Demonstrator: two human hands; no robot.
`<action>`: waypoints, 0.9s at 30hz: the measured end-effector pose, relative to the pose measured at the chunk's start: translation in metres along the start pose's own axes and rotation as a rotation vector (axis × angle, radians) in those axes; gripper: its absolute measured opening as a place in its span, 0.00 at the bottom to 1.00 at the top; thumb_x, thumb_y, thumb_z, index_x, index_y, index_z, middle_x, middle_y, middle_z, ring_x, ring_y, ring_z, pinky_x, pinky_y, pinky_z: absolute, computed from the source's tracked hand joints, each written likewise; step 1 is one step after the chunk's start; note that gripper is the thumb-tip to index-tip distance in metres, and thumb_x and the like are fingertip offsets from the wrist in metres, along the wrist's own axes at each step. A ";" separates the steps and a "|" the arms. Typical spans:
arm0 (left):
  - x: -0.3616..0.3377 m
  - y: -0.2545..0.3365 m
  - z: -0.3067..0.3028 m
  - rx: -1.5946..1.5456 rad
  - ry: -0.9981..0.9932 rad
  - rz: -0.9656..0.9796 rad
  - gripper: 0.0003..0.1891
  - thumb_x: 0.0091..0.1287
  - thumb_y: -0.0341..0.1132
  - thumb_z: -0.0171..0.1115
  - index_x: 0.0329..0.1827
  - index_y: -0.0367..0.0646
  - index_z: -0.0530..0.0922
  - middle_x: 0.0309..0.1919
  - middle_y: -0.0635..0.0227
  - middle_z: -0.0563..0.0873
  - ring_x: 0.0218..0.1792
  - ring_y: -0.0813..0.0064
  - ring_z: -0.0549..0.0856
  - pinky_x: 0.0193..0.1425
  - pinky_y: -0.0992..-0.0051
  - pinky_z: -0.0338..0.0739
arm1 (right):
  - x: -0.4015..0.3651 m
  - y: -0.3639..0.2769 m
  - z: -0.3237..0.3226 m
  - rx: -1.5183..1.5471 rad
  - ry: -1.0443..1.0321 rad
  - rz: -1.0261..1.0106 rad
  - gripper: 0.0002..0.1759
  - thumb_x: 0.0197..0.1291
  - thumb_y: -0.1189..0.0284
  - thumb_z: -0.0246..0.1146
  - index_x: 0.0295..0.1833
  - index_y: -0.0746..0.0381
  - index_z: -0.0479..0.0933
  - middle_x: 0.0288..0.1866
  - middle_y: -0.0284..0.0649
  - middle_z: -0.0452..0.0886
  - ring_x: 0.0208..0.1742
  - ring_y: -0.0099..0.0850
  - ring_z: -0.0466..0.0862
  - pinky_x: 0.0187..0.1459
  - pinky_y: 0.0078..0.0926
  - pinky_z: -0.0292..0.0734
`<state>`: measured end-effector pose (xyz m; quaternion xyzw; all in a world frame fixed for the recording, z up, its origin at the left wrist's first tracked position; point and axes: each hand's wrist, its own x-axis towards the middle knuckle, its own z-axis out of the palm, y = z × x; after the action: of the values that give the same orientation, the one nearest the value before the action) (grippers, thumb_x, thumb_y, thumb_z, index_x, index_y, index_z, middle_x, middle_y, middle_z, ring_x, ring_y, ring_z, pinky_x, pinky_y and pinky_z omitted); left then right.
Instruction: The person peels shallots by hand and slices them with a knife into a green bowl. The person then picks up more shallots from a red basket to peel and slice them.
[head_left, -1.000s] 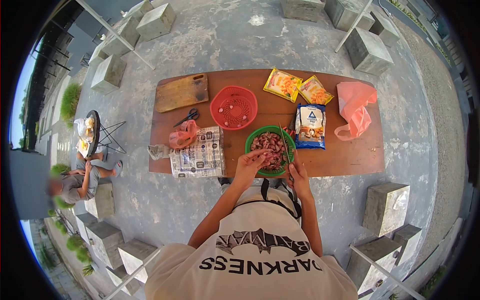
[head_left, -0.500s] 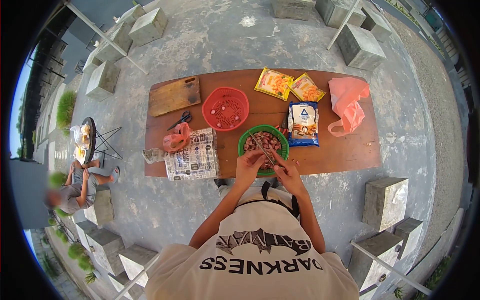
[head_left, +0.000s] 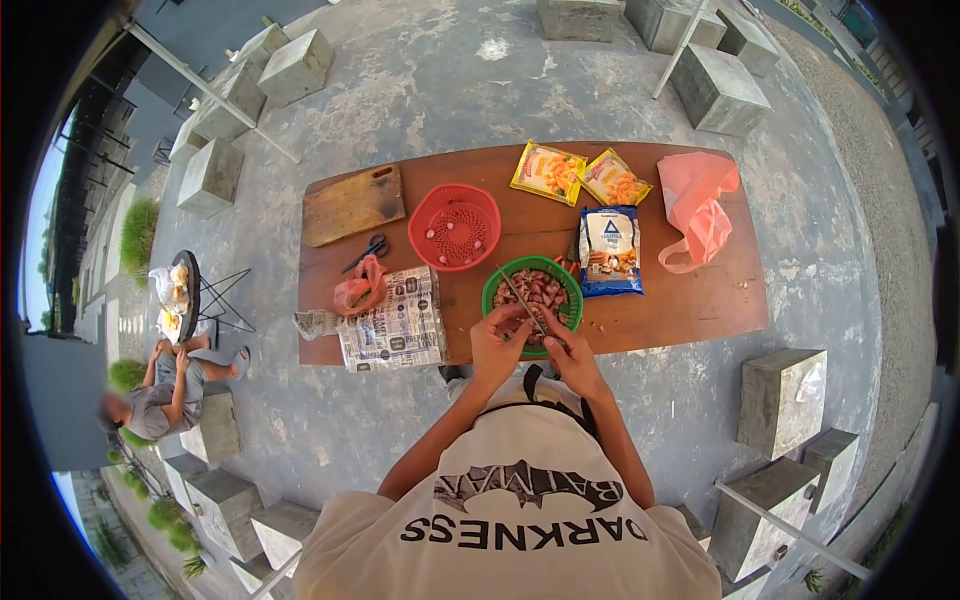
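Over the green basket (head_left: 572, 290) of reddish shallots (head_left: 535, 288), my two hands are close together. My right hand (head_left: 572, 358) is closed around the handle of a knife (head_left: 518, 292), whose thin blade slants up to the left across the basket. Pinched in the fingers of my left hand (head_left: 497, 345), beside the blade, is a small shallot, mostly hidden by the fingers. Behind and to the left stands a red basket (head_left: 420, 222) with several pale shallots in it.
Left on the brown table (head_left: 640, 325) are a wooden cutting board (head_left: 352, 205), scissors (head_left: 368, 252), a pink bag (head_left: 360, 288) and a printed packet (head_left: 395, 320). Right are yellow packets (head_left: 548, 172), a blue-white packet (head_left: 610, 250) and a pink plastic bag (head_left: 695, 205). A person (head_left: 165, 400) sits far left.
The whole view has shifted slightly, with the table a little lower and to the right. Both hands stay over the green basket, and the knife keeps nearly the same slant.
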<state>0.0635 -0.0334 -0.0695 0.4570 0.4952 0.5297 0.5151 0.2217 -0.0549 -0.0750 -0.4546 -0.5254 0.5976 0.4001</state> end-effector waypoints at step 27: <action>0.013 -0.015 -0.002 -0.829 -0.116 -0.467 0.11 0.67 0.26 0.55 0.51 0.36 0.77 0.40 0.65 0.84 0.42 0.74 0.83 0.51 0.76 0.78 | 0.001 -0.001 -0.002 0.493 -0.001 0.221 0.26 0.72 0.67 0.51 0.73 0.57 0.60 0.25 0.25 0.65 0.18 0.13 0.61 0.16 0.13 0.53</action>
<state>0.0618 -0.0209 -0.0852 0.1184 0.3019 0.5264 0.7860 0.2236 -0.0537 -0.0743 -0.3980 -0.3115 0.7478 0.4306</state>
